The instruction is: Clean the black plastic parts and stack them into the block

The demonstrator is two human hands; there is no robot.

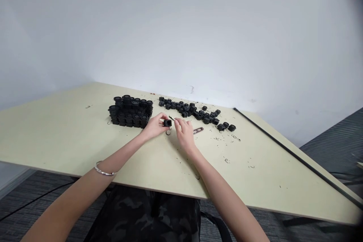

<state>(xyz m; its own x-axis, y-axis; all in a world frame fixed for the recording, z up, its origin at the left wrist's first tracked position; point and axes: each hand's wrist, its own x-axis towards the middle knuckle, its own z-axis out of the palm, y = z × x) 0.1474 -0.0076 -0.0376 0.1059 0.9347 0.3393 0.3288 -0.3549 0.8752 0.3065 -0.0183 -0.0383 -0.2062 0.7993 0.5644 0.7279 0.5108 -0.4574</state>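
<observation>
My left hand point(154, 126) grips a small square black plastic fitting point(167, 123) by its sides, just above the pale green tabletop point(70, 136). My right hand point(184, 132) pinches a thin dark pointed tool point(171, 118), whose tip is close to the fitting. Its exact kind is hard to tell at this size. A small flat metal cutter point(198, 130) lies just beyond my right hand. A thin black ring point(168, 132) rests on the table under the fitting.
Packed black fittings form a block point(130, 111) left of my hands, and loose ones form a scattered band point(190, 109) behind them. Dark shavings point(224, 140) dot the table. A long black rod point(295, 155) runs along the right edge, and a white wall stands behind.
</observation>
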